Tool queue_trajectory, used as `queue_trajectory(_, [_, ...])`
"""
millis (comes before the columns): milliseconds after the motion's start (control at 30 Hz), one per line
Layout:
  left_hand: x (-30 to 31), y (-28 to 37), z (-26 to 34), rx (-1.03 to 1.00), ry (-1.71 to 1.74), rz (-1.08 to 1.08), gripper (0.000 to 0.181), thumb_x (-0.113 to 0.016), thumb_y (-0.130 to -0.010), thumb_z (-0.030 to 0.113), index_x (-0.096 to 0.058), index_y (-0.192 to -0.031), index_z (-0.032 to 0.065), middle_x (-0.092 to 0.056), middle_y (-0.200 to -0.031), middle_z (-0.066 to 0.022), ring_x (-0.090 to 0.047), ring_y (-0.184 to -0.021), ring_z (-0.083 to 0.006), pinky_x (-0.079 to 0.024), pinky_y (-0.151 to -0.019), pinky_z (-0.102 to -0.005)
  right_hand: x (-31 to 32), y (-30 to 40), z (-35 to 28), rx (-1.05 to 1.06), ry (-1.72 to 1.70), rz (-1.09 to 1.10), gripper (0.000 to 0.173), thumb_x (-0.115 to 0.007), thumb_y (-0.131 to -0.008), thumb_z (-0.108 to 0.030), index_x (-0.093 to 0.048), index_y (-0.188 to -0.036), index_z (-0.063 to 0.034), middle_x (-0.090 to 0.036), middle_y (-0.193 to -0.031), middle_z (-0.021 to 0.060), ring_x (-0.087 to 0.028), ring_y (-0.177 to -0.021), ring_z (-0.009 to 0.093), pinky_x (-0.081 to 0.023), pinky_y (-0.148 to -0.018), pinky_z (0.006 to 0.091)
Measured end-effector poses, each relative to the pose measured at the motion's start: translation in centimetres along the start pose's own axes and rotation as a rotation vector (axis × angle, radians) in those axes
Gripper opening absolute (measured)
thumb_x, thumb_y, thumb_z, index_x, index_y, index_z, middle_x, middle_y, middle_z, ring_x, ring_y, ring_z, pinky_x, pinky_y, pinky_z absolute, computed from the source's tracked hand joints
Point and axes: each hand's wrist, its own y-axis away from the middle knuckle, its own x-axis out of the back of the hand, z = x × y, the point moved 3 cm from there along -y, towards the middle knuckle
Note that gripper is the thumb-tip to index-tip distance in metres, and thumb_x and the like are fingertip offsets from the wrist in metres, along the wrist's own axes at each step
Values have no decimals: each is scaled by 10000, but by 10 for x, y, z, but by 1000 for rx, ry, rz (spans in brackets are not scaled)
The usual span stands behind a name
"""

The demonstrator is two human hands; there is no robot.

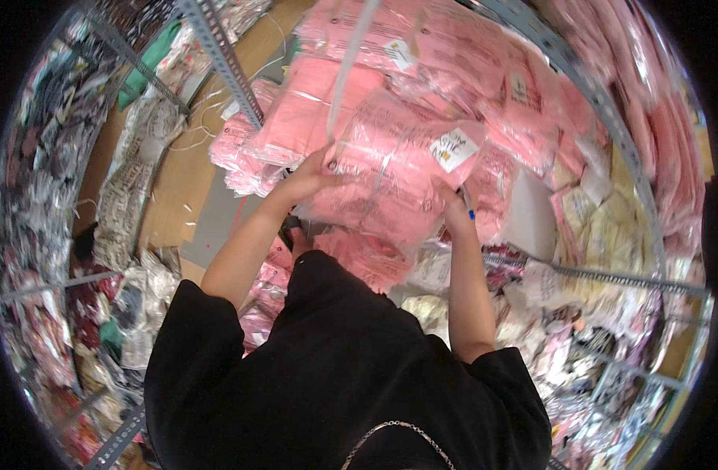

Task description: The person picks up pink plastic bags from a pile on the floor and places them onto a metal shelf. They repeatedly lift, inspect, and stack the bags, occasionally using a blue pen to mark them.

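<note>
A bundle of pink textiles in clear plastic bags (388, 170), tied with a pale strap and bearing a white label with writing, lies between my hands. My left hand (317, 179) grips its left side. My right hand (450, 197) holds its right side, and something blue shows beside the fingers. Just behind the left hand sits another bagged pink bundle (306, 111). More pink packages (464, 47) are piled beyond, some with white labels. Below the held bundle lie further pink packages (364, 252).
A perforated metal shelf post (223, 64) stands at the upper left, and a curved-looking shelf rail (605, 111) runs along the right. A pale carton or board (529, 214) is right of the bundle. Shelves of bagged goods (59, 153) line the left, beside brown flooring (174, 200).
</note>
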Motion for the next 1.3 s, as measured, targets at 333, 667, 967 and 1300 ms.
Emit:
queue_trajectory(333, [92, 40, -28, -374, 99, 675, 762, -601, -908, 172, -127, -1489, 44, -204, -1533, -129, -376, -1318, -226, -356, -1046, -347, -137, -92, -18, -365, -571, -279, 379, -639, -810, 23, -538, -1175, 28, -623, -1108, 129, -609, -1003, 225, -493, -912, 316])
queue_trajectory(667, [89, 44, -78, -280, -923, 1187, 826, -692, -779, 167, -227, -1421, -69, -446, -1298, -342, -526, -1150, -401, -433, -958, -409, -166, -119, 138, -249, 553, 351, 387, -757, -670, -230, -632, -950, 7, -666, -924, 213, -638, -892, 380, -497, -753, 429])
queue_trajectory(967, [32, 49, -127, -48, -74, 891, 731, -679, -814, 92, -280, -1412, -36, -552, -1218, -188, -602, -938, -219, -528, -714, -290, -154, -208, 190, -167, 49, 526, 503, -809, -639, -304, -645, -976, 31, -678, -897, 213, -670, -817, 331, -528, -698, 411])
queue_trajectory(1300, [-8, -14, -83, -159, 688, 946, 863, -718, -797, 136, -151, -1415, -63, -438, -1294, -250, -473, -1179, -262, -455, -918, -370, -176, -174, 138, 187, 882, 237, 501, -701, -792, -325, -607, -1036, 102, -681, -947, 156, -654, -786, 241, -536, -668, 345])
